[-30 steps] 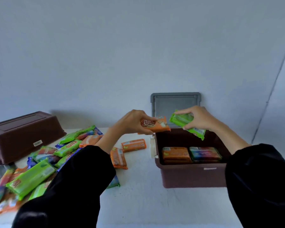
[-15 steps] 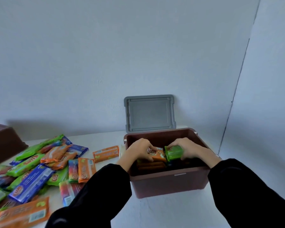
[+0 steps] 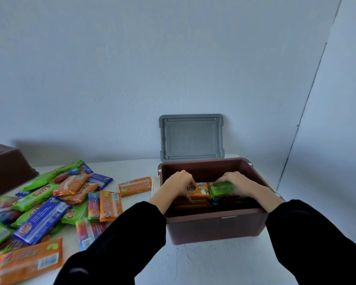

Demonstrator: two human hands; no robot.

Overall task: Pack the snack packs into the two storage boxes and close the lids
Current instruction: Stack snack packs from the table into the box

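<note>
Brown plastic storage box (image 3: 214,227) on the white table (image 3: 203,262), head view; its grey lid (image 3: 191,137) stands upright behind it against the wall. Inside the box, the left hand (image 3: 178,185) curls its fingers over an orange snack pack (image 3: 199,191), long axis left-to-right. The right hand (image 3: 237,183) grips a green snack pack (image 3: 221,189) touching the orange one's right end. Loose packs (image 3: 41,204) lie heaped at left, near a second brown box (image 3: 6,163).

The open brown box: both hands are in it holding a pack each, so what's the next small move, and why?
Probably release both packs. The left hand holds the orange pack and the right hand the green pack low inside the brown box, seemingly atop stacked packs, and many loose packs wait on the table.
</note>
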